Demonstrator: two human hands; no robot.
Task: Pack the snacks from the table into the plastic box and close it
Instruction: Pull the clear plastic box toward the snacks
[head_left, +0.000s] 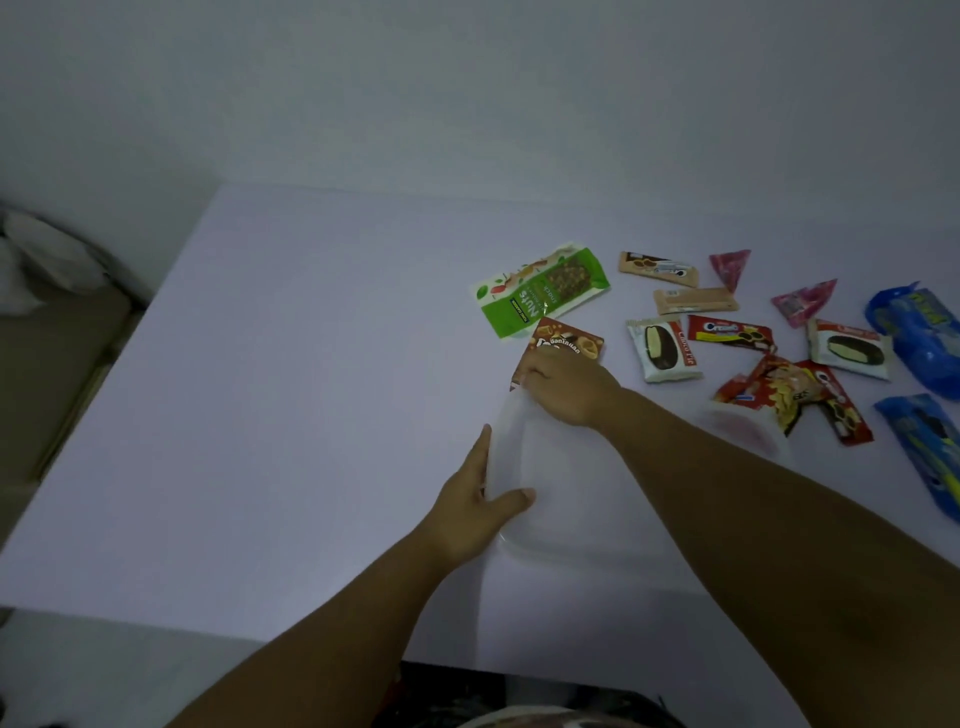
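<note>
**Both hands on the clear plastic box, snacks spread behind it**

A pale lavender-white table (291, 395) fills most of the view, lit dimly, its top matte and plain. A bare grey-white wall (467, 88) rises directly behind it. Left of the table, something tan and a pale crumpled shape sit in shadow, too dark to identify.

The translucent plastic box (566, 488) lies on the table near its front edge, its lid on. The left hand (475, 499) grips the box's left rim, fingers straight along the side and thumb pressed over the top. The right hand (566, 384) rests curled on the box's far corner, fingers bent down over the edge; whether it pinches anything cannot be told.

Just beyond the box, touching the right hand's fingers, lies a brown-red snack packet (569, 340). Farther beyond the box sits a green nuts pouch (540, 288). To the right of the box and behind it are scattered two beige wafer bars (657, 269), two pink triangular sachets (731, 265), two white choco pie packs (662, 351), red cookie packets (730, 332) and a red chip bag (784, 395). Farthest right of the box lie blue cookie packs (919, 338).
</note>
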